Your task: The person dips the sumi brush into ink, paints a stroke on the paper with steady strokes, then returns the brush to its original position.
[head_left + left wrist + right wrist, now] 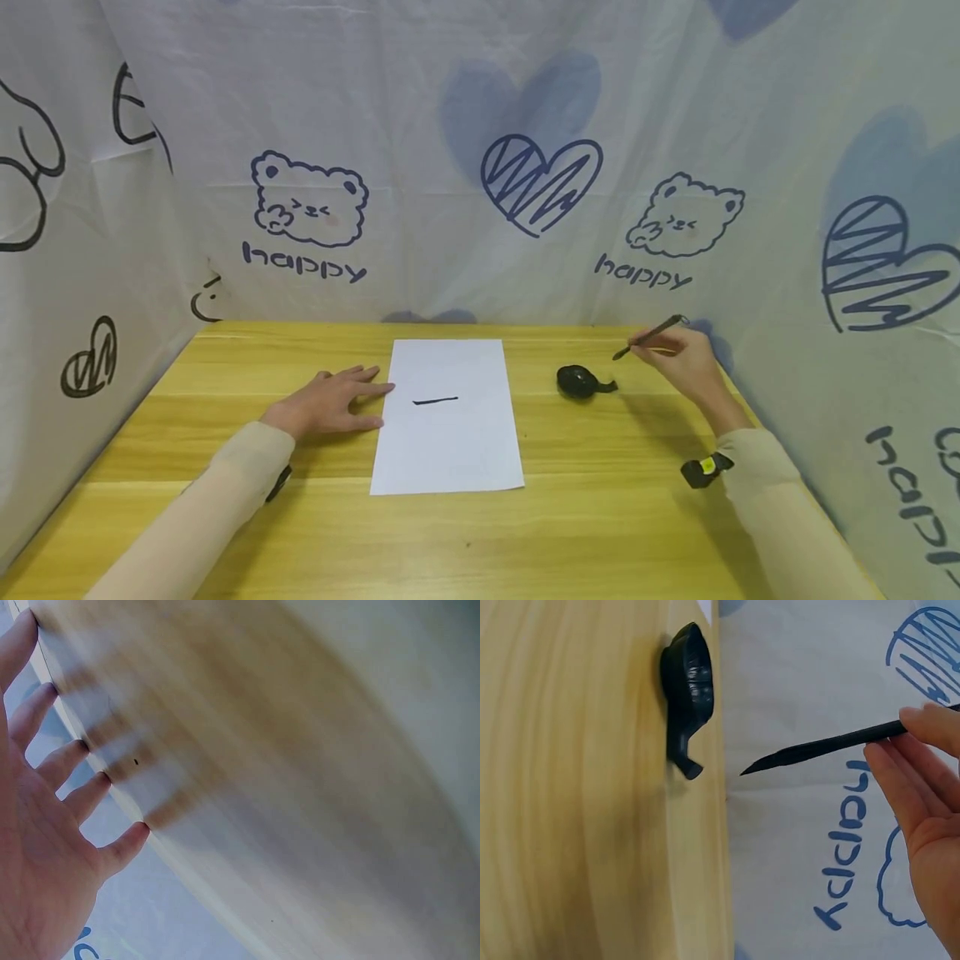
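A white sheet of paper (453,450) lies upright on the table, with one short black stroke (435,402) across its upper middle. My left hand (333,404) rests with spread fingers at the paper's left edge, the fingertips touching it or close beside it. In the left wrist view the same hand (56,859) shows straight fingers. Held up right of the paper, a black-tipped writing brush (810,752) is pinched between the thumb and fingers of my right hand (686,362). Its tip slants down toward a small black ink dish (577,382) with a short curved handle, apart from it.
The wood-grain table (465,542) ends at a white cloth (420,192) printed with hearts and bears, which hangs behind and at both sides. A black device with a yellow spot (705,469) is on my right wrist.
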Demonstrator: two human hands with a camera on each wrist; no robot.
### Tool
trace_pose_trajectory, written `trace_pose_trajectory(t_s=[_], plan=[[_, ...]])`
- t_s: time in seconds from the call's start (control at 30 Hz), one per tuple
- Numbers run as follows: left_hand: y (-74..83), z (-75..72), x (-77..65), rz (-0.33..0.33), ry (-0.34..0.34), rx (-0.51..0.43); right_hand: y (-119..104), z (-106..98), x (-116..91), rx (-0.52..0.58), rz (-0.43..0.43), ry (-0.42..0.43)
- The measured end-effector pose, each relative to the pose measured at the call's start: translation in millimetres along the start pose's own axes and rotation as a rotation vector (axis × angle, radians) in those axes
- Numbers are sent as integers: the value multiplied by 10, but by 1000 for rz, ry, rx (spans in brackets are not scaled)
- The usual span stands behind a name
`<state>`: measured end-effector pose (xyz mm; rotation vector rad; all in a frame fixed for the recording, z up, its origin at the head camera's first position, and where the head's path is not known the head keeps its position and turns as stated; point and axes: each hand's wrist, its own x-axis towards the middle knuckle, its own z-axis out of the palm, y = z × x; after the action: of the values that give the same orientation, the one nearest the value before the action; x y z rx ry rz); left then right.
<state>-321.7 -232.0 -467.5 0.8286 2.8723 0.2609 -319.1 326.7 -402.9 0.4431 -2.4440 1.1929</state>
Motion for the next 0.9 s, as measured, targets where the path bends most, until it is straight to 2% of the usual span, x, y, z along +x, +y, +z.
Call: trace_pose_trajectory(t_s=[0.17, 0.23, 0.33, 0.43, 0.57, 0.73, 0.8, 0.9], plan=[[1, -9, -1, 1, 0, 0, 39, -24, -73, 119, 86, -52], [0, -11, -3, 1, 2, 1, 42, -27, -98, 159, 87, -59], [1, -10, -4, 4, 5, 2, 75, -21, -130, 191, 4, -67], [-7, 1, 3, 8, 6, 0, 119, -12, -161, 169, -90, -92], [-16, 15, 9, 10, 4, 1, 142, 7, -198, 146, -166, -144], [-16, 19, 8, 10, 6, 1, 165, 36, -247, 156, -295, -176], [-18, 20, 9, 9, 7, 1, 177, 49, -265, 165, -315, -175], [-20, 19, 9, 6, 7, 1, 180, 71, -286, 80, -346, -150]])
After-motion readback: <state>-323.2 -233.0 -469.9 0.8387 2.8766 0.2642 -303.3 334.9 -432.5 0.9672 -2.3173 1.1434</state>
